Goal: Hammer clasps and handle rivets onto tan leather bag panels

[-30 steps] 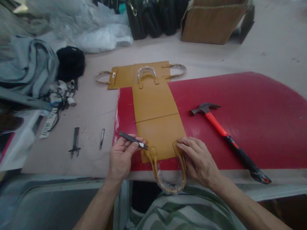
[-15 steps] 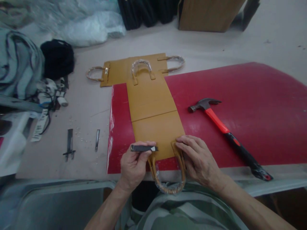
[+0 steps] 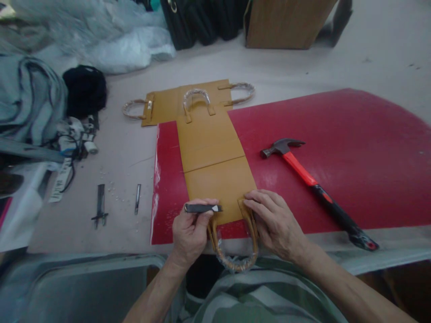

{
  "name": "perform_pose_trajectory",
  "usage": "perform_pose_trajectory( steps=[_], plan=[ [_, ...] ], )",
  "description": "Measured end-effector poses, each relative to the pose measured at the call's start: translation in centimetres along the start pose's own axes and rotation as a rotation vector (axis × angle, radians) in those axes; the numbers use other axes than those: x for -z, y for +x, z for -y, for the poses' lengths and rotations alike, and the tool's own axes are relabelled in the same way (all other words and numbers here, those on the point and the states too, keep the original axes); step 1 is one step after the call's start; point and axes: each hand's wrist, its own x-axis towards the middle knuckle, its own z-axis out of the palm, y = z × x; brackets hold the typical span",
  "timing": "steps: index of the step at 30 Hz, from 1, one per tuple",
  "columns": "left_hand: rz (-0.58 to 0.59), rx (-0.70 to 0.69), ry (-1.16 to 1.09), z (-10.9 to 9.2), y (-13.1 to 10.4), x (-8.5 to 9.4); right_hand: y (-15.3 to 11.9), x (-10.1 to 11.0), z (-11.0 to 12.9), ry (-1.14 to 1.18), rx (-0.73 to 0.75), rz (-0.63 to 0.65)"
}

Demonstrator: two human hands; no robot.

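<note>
At the near end of the tan leather panel [image 3: 218, 179], which lies over the red mat [image 3: 336, 148], the left hand [image 3: 190, 231] has its fingers clamped on a slim dark tool [image 3: 202, 208]. The tool's long axis runs left to right, roughly crosswise to the panel, its tip pointing toward the right hand [image 3: 279, 222]; whether that tip touches the leather, I cannot tell. The left hand is the nearer one to the left strap end [image 3: 212, 229] and covers its upper part. The right hand lies on the right strap end [image 3: 243, 211], fingers close together; the thumb is hidden, so I cannot tell whether they pinch it. The plastic-wrapped handle loop [image 3: 235, 266] lies between the 2 hands, curving toward the person past the front edge of the worktop [image 3: 128, 166]. To the right, mostly on the mat, lies a hammer [image 3: 298, 168]; to the left lie 2 metal tools, 1 forked [image 3: 100, 202] and 1 thin [image 3: 138, 199].
</note>
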Motion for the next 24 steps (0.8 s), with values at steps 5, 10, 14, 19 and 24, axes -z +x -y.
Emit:
perform_pose_trajectory(
  steps=[5,10,14,19,24],
  plan=[
    [0.041,-0.137,0.142,-0.4,0.6,0.0,0.0,0.2,-0.1,-0.011,0.016,0.002],
    [0.061,-0.332,0.289,-0.6,1.2,-0.4,-0.1,-0.1,-0.2,0.009,0.002,0.013],
    [0.065,-0.366,0.332,-0.3,1.2,-0.7,0.3,0.3,0.1,0.085,-0.013,-0.036],
    [0.056,-0.385,0.375,0.1,1.0,-0.9,0.6,3.7,-1.5,0.057,-0.128,-0.104],
    [0.103,-0.383,0.372,0.4,1.2,-1.2,-0.9,8.0,-6.1,-0.391,-0.309,-0.18]
  ],
)
